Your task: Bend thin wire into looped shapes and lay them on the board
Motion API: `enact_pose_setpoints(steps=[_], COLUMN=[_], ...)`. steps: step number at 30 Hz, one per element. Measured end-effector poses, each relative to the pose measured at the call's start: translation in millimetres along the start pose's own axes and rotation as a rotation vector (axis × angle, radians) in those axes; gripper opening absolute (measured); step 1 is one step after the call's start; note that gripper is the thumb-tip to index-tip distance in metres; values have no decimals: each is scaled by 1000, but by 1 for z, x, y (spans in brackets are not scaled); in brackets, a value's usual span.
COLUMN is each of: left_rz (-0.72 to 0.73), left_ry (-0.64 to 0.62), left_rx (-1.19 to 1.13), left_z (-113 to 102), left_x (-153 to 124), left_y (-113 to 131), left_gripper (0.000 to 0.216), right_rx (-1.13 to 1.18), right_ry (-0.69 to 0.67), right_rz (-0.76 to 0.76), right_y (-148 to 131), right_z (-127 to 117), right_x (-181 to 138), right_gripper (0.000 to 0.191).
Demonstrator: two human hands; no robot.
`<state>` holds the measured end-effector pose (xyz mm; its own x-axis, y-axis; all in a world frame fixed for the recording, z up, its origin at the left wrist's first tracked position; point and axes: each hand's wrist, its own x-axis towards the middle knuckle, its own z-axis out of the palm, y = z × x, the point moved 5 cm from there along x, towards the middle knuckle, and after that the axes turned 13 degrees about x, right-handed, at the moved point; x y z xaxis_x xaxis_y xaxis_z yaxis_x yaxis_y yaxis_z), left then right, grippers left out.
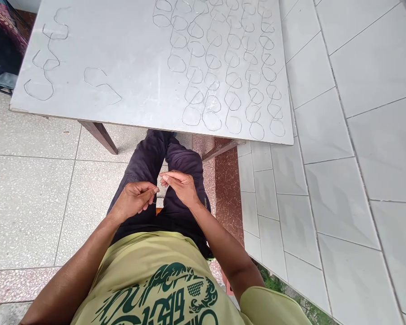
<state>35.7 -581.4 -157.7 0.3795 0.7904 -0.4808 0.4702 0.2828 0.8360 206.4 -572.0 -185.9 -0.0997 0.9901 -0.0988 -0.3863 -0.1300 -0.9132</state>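
1. Because both hands meet low over the lap, the step in hand reads, from where I stand, as close work on a thin wire [154, 202], a short end of which seems to show just under the left fingertips.
2. Left hand [142, 197]: thumb and forefinger together, apparently clamped on that wire; remaining fingers curled beneath.
3. Right hand [179, 186]: just beside the left, slightly further forward; thumb and forefinger close, though whether the tips meet or grip anything I cannot tell.
4. Next move, judged: calls for a firm, fine pinch and small turns, so slender a strand being liable to slip or kink.
5. Table [122, 45]: pale, flat-topped, ahead of the fingers and well apart from them; wooden leg [99, 136] forward and left of them.
6. Looped wires [232, 88]: several, in rows on the tabletop, ahead and to the right of the fingers.
7. Bent piece [101, 85]: one, open-curved, ahead and left of the fingers.
8. Wavy strand [49, 47]: further left, near the table's edge.
9. Trousers [145, 158], dark: beneath and ahead of the fingers.
10. Floor [23, 194]: speckled tile, left of the fingers; red-brown band [228, 198] to their right.
11. Pale tiling [341, 135]: beyond that band; wall or paving, uncertain.
12. Greenery [272, 277]: a patch, behind and right of the fingers.
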Motion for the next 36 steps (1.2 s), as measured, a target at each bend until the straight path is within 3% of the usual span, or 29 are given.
enact_pose_setpoints(steps=[6, 12, 16, 18, 22, 31, 33, 36], left_rz=[115, 226, 267, 305, 374, 177, 153, 126], left_ry=[67, 210, 275, 296, 309, 347, 361, 389], left_rx=[171, 437, 498, 525, 585, 444, 407, 357], left_z=[-6, -6, -5, -4, -3, 4, 5, 5], left_x=[-7, -15, -16, -15, -14, -8, -8, -8], left_y=[12, 18, 20, 23, 27, 12, 9, 6], left_gripper=[33, 32, 30, 30, 27, 31, 30, 29], right_rx=[126, 69, 280, 279, 137, -191, -196, -93], right_ry=[-13, -9, -24, -47, -46, 44, 31, 10], right_rz=[101, 83, 261, 319, 234, -120, -107, 44], right_y=[6, 3, 14, 19, 19, 3, 5, 16], right_z=[-2, -2, 1, 2, 3, 13, 14, 10], right_x=[3, 5, 4, 3, 2, 0, 0, 0], right_gripper=[36, 36, 40, 38, 29, 19, 19, 24])
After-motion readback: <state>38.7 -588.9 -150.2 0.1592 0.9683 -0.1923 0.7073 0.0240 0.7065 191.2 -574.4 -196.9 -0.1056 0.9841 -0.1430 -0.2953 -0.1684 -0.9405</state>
